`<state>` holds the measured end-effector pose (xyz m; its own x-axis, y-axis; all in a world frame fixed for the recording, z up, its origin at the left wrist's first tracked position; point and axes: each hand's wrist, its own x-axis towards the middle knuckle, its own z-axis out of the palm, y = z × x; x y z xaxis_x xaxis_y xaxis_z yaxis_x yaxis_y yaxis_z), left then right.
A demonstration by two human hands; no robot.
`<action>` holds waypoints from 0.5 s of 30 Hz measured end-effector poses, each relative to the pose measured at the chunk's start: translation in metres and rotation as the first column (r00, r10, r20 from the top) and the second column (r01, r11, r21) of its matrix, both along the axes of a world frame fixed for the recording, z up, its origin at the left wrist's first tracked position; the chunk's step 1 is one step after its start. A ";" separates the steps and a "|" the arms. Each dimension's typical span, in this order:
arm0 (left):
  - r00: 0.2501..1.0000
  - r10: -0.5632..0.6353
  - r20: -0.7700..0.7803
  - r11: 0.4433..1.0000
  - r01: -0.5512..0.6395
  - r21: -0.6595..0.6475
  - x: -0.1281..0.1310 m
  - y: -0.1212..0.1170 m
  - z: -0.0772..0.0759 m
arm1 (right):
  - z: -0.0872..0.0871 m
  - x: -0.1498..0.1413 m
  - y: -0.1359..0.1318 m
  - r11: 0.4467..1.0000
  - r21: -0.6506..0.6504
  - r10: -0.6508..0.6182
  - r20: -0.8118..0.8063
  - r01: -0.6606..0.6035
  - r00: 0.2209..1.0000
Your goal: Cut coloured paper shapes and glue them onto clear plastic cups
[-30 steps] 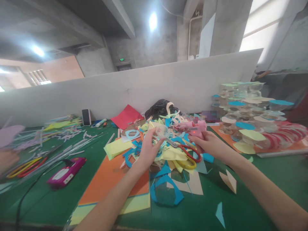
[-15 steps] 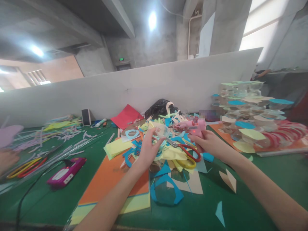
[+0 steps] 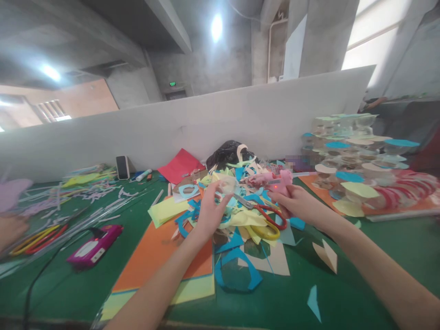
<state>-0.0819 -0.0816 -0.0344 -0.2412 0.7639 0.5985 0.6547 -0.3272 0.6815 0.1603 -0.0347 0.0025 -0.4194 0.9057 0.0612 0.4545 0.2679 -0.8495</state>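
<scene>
My right hand (image 3: 298, 201) is closed around a pink hot glue gun (image 3: 272, 180) whose red light glows; its nozzle points left. My left hand (image 3: 210, 210) pinches a small clear plastic cup (image 3: 227, 184) just in front of that nozzle. Both hands hover over a heap of yellow, blue and cream paper scraps (image 3: 240, 220). Red-and-yellow scissors (image 3: 265, 220) lie on the heap below the glue gun.
Green table (image 3: 343, 293) with an orange sheet (image 3: 154, 256). A magenta glue gun (image 3: 94, 246) and more scissors (image 3: 32, 238) lie left. Stacked clear cups with paper lids (image 3: 350, 156) stand right. A phone (image 3: 123, 167) leans on the white partition (image 3: 206, 123). Another person's hand (image 3: 8, 229) shows at far left.
Hardly anything moved. My left hand has shifted its fingers slightly on the cup; the glue gun stays at the same spot.
</scene>
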 end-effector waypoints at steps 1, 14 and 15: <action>1.000 0.006 0.013 1.000 -0.006 0.002 -0.001 0.001 0.000 | -0.002 0.000 0.001 1.000 -0.007 0.003 -0.001 -0.003 1.000; 0.989 -0.001 -0.146 1.000 0.003 0.012 0.001 0.001 -0.004 | -0.003 -0.007 -0.010 0.998 -0.031 0.057 -0.055 -0.058 0.997; 0.987 0.002 -0.160 1.000 0.000 0.011 0.002 0.001 -0.004 | -0.004 -0.009 -0.012 0.998 -0.035 0.059 -0.031 -0.060 0.998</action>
